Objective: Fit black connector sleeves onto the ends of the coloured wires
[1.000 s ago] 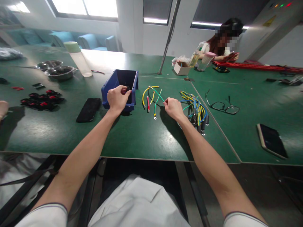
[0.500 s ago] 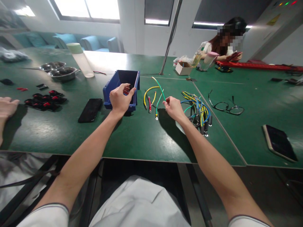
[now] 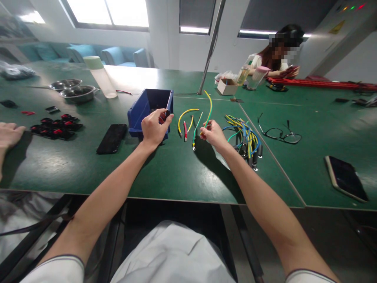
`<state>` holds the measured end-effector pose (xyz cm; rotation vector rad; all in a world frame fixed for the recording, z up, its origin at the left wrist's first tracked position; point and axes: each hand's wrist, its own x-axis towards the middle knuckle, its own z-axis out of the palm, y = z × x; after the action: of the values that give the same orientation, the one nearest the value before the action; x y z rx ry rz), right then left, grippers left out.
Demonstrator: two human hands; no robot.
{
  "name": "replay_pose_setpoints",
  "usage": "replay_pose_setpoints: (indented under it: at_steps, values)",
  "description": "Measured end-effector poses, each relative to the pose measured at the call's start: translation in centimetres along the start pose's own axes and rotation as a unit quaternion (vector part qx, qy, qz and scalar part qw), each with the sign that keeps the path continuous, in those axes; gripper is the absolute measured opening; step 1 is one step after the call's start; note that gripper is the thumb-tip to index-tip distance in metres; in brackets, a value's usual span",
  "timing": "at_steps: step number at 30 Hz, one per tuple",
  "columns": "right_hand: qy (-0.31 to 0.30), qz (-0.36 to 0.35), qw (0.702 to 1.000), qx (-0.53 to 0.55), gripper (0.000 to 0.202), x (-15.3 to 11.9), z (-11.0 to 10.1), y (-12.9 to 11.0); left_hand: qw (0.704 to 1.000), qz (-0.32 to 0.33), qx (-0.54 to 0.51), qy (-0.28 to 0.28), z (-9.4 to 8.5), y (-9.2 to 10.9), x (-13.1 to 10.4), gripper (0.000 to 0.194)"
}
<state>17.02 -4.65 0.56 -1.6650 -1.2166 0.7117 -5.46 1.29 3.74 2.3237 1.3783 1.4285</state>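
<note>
My left hand (image 3: 156,126) is closed at the front right of a blue plastic bin (image 3: 134,114), a small black piece (image 3: 167,113) pinched between thumb and fingers. To the right, my right hand (image 3: 214,133) grips the lower end of a yellow-green wire (image 3: 211,105), which curves upward from the fingers. Between the hands lie a yellow wire (image 3: 186,112), a short red wire (image 3: 185,131) and a green wire (image 3: 196,129) with a ring terminal. Beside my right wrist is a bundle of blue, yellow and green wires (image 3: 250,135) with black sleeves and ring terminals.
A black phone (image 3: 112,139) lies left of the bin, near black-and-red parts (image 3: 57,126) and another person's hand (image 3: 11,133). Behind stand metal bowls (image 3: 78,93) and a bottle (image 3: 101,78). Eyeglasses (image 3: 279,133) and another phone (image 3: 346,179) are rightward. A person (image 3: 282,55) sits across.
My left hand has moved slightly right toward the bin's edge with the black piece. My right hand has turned the wire, so it now stands more upright and curves right.
</note>
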Motion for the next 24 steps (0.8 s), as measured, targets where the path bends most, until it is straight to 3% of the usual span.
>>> replay_pose_setpoints:
  at_steps: [7,24]
  values:
    - [-0.010,0.025,0.993,0.114,0.020,-0.4,0.3,-0.8,0.999,0.017,-0.004,-0.039,0.7,0.7,-0.9,0.034]
    - [0.056,0.050,0.961,0.267,0.014,-0.4,-0.3,-1.2,0.993,0.077,-0.045,-0.083,1.7,2.1,-2.5,0.033]
